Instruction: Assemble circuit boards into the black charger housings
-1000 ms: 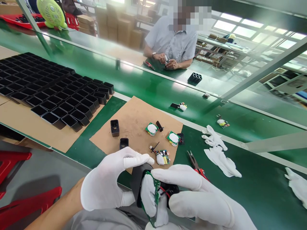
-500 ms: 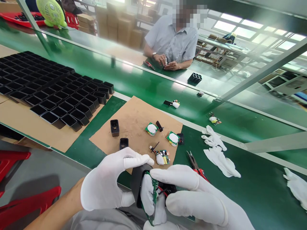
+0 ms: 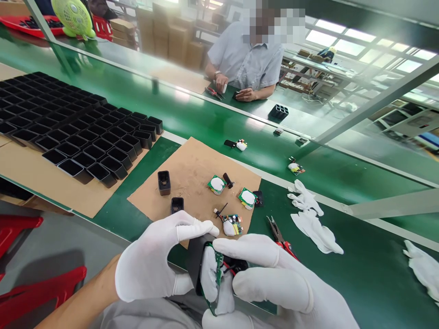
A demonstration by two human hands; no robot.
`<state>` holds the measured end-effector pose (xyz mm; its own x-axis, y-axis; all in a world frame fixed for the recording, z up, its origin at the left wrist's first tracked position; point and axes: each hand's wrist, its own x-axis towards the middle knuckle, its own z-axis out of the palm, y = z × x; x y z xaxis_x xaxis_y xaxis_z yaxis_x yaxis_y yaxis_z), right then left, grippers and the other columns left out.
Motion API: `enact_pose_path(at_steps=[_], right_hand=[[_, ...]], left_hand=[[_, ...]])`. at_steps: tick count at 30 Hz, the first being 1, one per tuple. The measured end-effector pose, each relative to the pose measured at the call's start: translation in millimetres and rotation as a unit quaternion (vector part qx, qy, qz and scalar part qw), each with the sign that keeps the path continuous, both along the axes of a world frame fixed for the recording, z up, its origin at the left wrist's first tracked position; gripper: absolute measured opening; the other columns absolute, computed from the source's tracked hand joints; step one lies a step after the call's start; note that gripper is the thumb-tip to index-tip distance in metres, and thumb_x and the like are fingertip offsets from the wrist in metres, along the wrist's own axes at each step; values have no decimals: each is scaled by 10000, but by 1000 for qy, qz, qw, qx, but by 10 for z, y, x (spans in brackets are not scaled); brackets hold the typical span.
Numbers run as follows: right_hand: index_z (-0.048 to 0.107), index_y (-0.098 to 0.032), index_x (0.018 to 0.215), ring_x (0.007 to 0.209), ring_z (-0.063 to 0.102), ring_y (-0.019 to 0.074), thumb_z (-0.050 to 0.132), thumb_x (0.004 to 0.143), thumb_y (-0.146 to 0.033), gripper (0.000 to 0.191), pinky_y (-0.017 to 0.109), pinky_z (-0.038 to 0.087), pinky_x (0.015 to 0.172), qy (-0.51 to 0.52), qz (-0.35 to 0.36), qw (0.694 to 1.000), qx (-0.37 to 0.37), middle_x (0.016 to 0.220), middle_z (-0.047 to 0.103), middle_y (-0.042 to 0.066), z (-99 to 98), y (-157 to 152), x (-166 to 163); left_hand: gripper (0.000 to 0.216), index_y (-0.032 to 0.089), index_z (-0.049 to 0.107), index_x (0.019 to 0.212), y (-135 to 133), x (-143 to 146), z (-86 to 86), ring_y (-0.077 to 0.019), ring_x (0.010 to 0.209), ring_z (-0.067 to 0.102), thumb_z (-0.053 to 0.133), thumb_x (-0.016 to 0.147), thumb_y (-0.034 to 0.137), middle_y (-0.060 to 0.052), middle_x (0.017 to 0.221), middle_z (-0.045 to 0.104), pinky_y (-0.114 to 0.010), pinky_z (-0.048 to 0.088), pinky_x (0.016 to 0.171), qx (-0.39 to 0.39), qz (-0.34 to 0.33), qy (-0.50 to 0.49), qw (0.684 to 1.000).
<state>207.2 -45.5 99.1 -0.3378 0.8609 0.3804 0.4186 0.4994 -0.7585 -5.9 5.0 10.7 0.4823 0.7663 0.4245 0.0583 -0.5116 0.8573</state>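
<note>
Both my hands wear white gloves, low in the view over the table's near edge. My left hand is wrapped round a black plastic housing. My right hand pinches a green circuit board with a white pad and red and black wires, held against the housing's open end. On the brown cardboard mat beyond lie three more circuit boards with white pads and two small black housings.
A large block of black open housings fills the left. Red-handled cutters and loose white gloves lie at right. Small assemblies ride the green conveyor belt. A person in a grey shirt works opposite.
My right hand has drawn in slightly, pressing the board closer into the housing. The assemblies on the conveyor have slid left. The person opposite has lowered their hands to the table.
</note>
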Motion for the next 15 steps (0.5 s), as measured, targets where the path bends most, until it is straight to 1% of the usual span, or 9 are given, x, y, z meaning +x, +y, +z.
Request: enact_pose_path(at_steps=[2,5,7,9,11,13,15], right_hand=[[693,-232,1253,1065,713,199,664,1055,-397,259,382,635,911,-16,16,1000,0,1296,701,85,0,48,30],[695,-238,1257,1084,710,204,666,1054,-401,262,390,630,926,-32,20,999,5,1312,697,87,-8,59,41],[705,-228,1225,1078,714,201,664,1057,-372,226,391,632,929,-37,13,999,12,1286,710,84,-25,43,30],[707,-237,1155,1022,738,181,682,1047,-331,145,371,639,915,-38,9,999,21,1235,742,67,-53,39,22],[675,-288,1094,908,770,151,729,1014,-317,101,335,649,882,-35,10,999,31,1207,774,33,-88,57,29],[629,-346,1069,792,784,129,782,968,-323,184,301,655,833,-34,13,999,39,1225,785,-4,-119,89,50],[607,-373,1070,755,792,130,814,929,-308,259,282,657,792,-39,10,998,45,1239,787,-25,-138,112,72]], left_hand=[[746,276,644,1437,0,-3,6,-207,1097,778,790,731,83,-38,1257,766,-290,634,992,-3,0,6,1000],[744,274,630,1448,-1,-7,13,-207,1117,772,780,743,88,-41,1271,761,-295,629,1001,-6,-3,-1,1000],[734,276,625,1451,-3,-7,12,-206,1120,769,772,757,92,-42,1278,759,-298,627,998,-6,-1,-3,1000],[747,285,612,1463,-3,-6,6,-205,1111,769,777,760,94,-42,1278,760,-298,630,983,0,2,-3,1000],[785,304,584,1486,-2,-5,-5,-210,1127,765,785,757,91,-38,1289,760,-300,628,987,6,2,-3,1000],[815,323,559,1506,-1,-3,-16,-213,1159,757,787,759,88,-34,1309,757,-302,618,1010,7,0,-3,1000],[831,336,549,1514,-3,-3,-25,-210,1173,752,784,759,81,-28,1320,754,-298,608,1028,5,-3,-4,1000]])
